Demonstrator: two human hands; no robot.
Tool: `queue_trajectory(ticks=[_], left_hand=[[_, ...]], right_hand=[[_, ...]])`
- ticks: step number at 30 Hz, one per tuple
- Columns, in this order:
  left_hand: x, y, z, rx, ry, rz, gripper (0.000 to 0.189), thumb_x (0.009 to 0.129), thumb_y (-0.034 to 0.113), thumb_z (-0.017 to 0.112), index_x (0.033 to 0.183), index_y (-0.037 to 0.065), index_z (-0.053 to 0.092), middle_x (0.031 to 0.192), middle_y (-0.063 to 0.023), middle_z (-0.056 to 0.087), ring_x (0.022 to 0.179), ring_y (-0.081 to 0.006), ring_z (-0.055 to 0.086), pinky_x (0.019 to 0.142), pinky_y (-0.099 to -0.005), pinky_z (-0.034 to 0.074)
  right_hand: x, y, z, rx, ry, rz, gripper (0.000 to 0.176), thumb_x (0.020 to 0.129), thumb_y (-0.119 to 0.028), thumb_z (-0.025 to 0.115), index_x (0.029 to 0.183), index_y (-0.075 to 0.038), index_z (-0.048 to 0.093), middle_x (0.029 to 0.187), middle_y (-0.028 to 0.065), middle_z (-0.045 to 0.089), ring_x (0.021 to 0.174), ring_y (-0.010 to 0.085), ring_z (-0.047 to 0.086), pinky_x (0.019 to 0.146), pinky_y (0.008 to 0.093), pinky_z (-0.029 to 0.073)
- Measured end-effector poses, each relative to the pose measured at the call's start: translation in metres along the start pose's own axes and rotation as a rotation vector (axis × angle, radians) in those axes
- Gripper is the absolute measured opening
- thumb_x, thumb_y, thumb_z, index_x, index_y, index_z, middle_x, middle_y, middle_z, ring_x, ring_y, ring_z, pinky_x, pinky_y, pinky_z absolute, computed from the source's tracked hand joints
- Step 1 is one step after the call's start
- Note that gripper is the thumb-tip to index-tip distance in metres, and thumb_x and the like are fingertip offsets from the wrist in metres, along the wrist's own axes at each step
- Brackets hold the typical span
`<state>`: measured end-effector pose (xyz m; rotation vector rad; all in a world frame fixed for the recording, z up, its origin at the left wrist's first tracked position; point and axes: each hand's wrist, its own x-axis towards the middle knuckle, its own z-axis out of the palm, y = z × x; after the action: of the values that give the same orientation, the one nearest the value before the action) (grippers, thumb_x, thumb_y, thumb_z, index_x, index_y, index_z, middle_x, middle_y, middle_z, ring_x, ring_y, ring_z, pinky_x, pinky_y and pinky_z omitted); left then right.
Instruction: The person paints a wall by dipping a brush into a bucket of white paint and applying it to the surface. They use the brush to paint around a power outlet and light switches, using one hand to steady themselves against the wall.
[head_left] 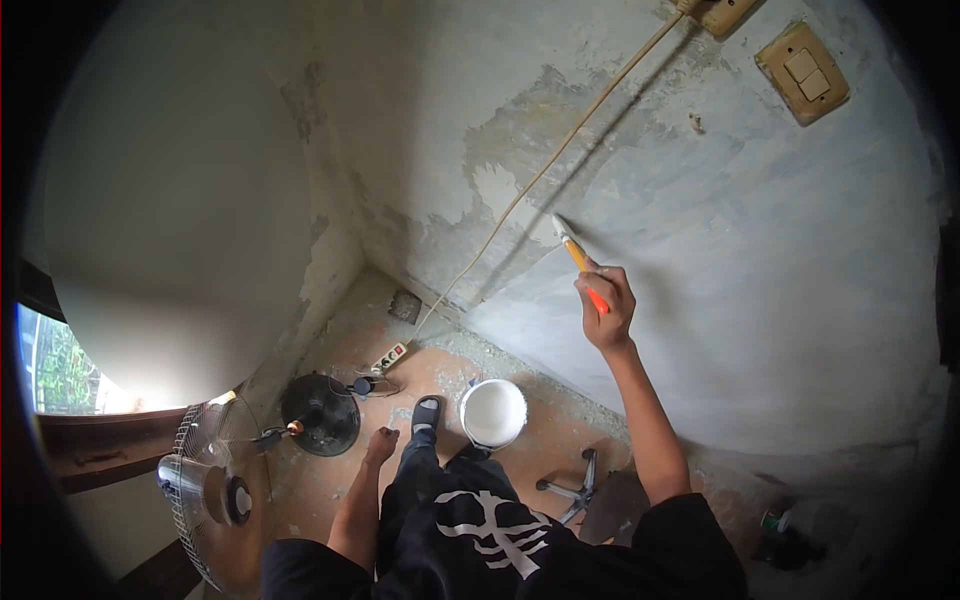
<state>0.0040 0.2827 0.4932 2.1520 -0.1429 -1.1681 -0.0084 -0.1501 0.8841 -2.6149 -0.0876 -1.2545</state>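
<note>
My right hand (608, 305) is closed around the orange and yellow handle of a paintbrush (573, 250). The brush's pale tip is at the wall (700, 280), just right of a hanging cable (540, 175), beside a patch of peeled grey paint. Low at my left side, my left hand (382, 444) is closed near my leg; what it holds, if anything, is too small to make out. A white bucket (493, 413) with white contents stands on the floor by my foot.
A standing fan (235, 500) is at the left, its round black base (320, 415) beside a power strip (390, 357). A wheeled chair base (575, 487) stands right of the bucket. Wall switches (803, 74) are at upper right.
</note>
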Motion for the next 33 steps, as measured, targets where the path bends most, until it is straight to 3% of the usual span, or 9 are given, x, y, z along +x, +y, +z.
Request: queue_trajectory(ticks=[11,13,17,24,25,28,30,32,33], left_hand=[[-0.029,-0.021,0.028,-0.059,0.131,0.037,0.043,0.083,0.036,0.057,0.083,-0.008,0.06,0.08,-0.0271,0.063,0.082,-0.0416,0.062,0.07,-0.0452,0.046],[-0.044,-0.011,0.031,-0.047,0.157,0.011,0.042,0.083,0.034,0.058,0.08,-0.007,0.059,0.077,-0.0264,0.062,0.08,-0.0401,0.062,0.069,-0.0439,0.046],[-0.054,-0.016,0.053,-0.066,0.161,0.018,0.039,0.086,0.033,0.057,0.088,-0.005,0.06,0.08,-0.0243,0.064,0.081,-0.0367,0.063,0.069,-0.041,0.046],[-0.086,-0.003,0.12,-0.044,0.028,-0.074,0.035,0.086,0.033,0.056,0.09,-0.002,0.061,0.076,-0.0175,0.063,0.075,-0.0304,0.062,0.069,-0.039,0.045],[-0.087,-0.008,0.134,-0.028,0.015,-0.087,0.035,0.086,0.033,0.056,0.09,-0.002,0.061,0.076,-0.0175,0.063,0.075,-0.0304,0.062,0.069,-0.039,0.045],[-0.065,-0.028,0.176,-0.035,-0.068,-0.103,0.036,0.087,0.034,0.056,0.088,-0.002,0.058,0.079,-0.0197,0.06,0.077,-0.0329,0.06,0.069,-0.0402,0.044],[-0.041,-0.043,0.206,0.025,-0.079,-0.086,0.036,0.086,0.033,0.056,0.089,-0.003,0.057,0.081,-0.0207,0.061,0.08,-0.0348,0.06,0.07,-0.0403,0.045],[-0.022,-0.057,0.234,0.101,-0.113,-0.064,0.036,0.086,0.033,0.056,0.09,-0.003,0.057,0.083,-0.0217,0.062,0.083,-0.0368,0.06,0.072,-0.0404,0.045],[-0.008,-0.059,0.246,0.105,-0.161,-0.108,0.035,0.087,0.032,0.056,0.093,-0.002,0.059,0.085,-0.019,0.063,0.084,-0.0321,0.061,0.074,-0.0379,0.046]], right_hand=[[0.021,0.009,-0.041,-0.059,0.145,-0.2,0.024,0.076,0.002,0.068,0.097,-0.004,0.057,0.087,0.0109,0.055,0.081,0.0266,0.06,0.074,0.035,0.057],[0.016,0.011,-0.034,-0.205,-0.019,-0.453,0.025,0.073,0.003,0.068,0.094,-0.006,0.057,0.087,0.0097,0.055,0.08,0.025,0.06,0.071,0.0323,0.057],[-0.069,0.017,-0.016,-0.2,-0.303,-0.364,0.025,0.069,0.004,0.065,0.09,-0.008,0.058,0.085,0.006,0.053,0.079,0.0205,0.06,0.062,0.0271,0.055],[-0.272,-0.033,-0.019,0.25,-0.256,0.582,0.011,0.083,-0.005,0.062,0.093,-0.002,0.059,0.087,0.0144,0.059,0.081,0.0316,0.06,0.07,0.0362,0.048],[-0.305,-0.041,-0.018,0.25,-0.258,0.606,0.011,0.083,-0.005,0.062,0.093,-0.002,0.059,0.087,0.0144,0.059,0.081,0.0316,0.06,0.07,0.0362,0.048],[-0.399,-0.046,0.006,0.267,-0.225,0.91,0.009,0.087,-0.008,0.059,0.092,0.0,0.059,0.087,0.0131,0.06,0.081,0.0259,0.06,0.068,0.0329,0.048],[-0.468,-0.05,0.033,0.388,-0.024,1.31,0.014,0.089,-0.013,0.059,0.092,0.0,0.061,0.085,0.0102,0.062,0.079,0.0187,0.061,0.066,0.0292,0.047],[-0.524,-0.053,0.055,0.31,-0.063,1.454,0.015,0.089,-0.015,0.059,0.092,0.0,0.061,0.084,0.0091,0.062,0.077,0.0164,0.06,0.065,0.0279,0.047],[-0.552,-0.051,0.07,0.251,-0.114,1.556,0.017,0.089,-0.016,0.059,0.093,0.0,0.062,0.083,0.008,0.063,0.075,0.0141,0.06,0.064,0.0267,0.047]])
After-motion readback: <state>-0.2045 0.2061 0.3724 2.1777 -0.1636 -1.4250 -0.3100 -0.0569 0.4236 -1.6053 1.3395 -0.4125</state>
